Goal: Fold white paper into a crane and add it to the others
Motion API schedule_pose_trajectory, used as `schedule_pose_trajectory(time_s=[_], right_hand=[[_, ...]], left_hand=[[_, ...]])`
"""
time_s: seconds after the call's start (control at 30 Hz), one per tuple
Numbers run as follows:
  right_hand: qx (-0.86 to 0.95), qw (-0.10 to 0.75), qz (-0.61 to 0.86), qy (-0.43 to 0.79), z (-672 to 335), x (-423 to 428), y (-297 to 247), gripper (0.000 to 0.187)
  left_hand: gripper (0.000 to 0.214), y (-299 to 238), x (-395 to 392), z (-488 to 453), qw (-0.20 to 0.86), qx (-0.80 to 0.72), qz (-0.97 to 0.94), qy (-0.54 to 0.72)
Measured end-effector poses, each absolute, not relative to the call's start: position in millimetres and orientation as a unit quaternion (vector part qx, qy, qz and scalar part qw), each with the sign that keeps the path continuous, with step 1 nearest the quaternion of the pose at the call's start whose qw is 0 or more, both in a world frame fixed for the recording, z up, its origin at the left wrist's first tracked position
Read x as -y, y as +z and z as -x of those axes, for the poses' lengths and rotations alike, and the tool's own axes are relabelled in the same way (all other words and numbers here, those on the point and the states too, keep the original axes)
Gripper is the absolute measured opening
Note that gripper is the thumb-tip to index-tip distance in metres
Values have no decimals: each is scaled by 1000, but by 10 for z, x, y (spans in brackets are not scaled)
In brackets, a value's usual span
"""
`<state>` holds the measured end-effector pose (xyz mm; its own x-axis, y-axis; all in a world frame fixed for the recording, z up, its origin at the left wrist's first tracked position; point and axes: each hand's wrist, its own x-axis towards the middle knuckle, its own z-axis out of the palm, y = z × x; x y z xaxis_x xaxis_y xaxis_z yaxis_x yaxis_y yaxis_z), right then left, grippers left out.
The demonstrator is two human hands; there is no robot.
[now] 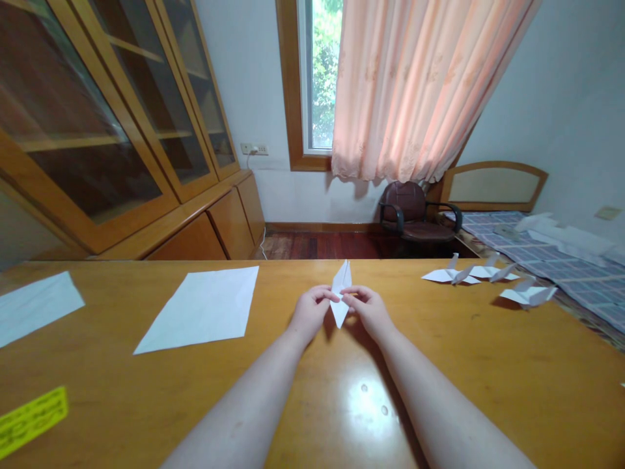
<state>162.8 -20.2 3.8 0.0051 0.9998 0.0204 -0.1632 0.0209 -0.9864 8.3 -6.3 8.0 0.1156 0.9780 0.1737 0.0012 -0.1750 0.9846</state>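
A white folded paper (340, 314), narrow and diamond-shaped with pointed ends, is held just over the table between my two hands. Its far point shows a split down the middle. My left hand (312, 311) pinches its left edge, thumb and fingers closed on it. On the opposite edge my right hand (370, 311) grips it the same way, the thumbs close together at the paper's middle. The undersides of the fingers are hidden behind the paper.
The wooden table (312, 404) carries a white sheet (205, 309), another sheet (39, 306) and a yellow label (33, 420) on the left. Several folded paper birds (527, 294) stand at the right. Beyond are a chair (415, 212) and a bed (551, 254).
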Motion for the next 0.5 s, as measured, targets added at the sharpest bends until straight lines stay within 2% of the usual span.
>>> schedule_pose_trajectory(time_s=[0.2,0.37,0.5], right_hand=[[469,568,454,502,-1593,174,11,29],[464,579,458,489,-1603,155,-2,35],[452,585,447,504,-1606,135,-19,42]], left_hand=[[10,112,89,-101,565,-404,-525,492],[36,119,89,-160,564,-391,-515,514],[39,77,69,-173,557,-395,-517,516]])
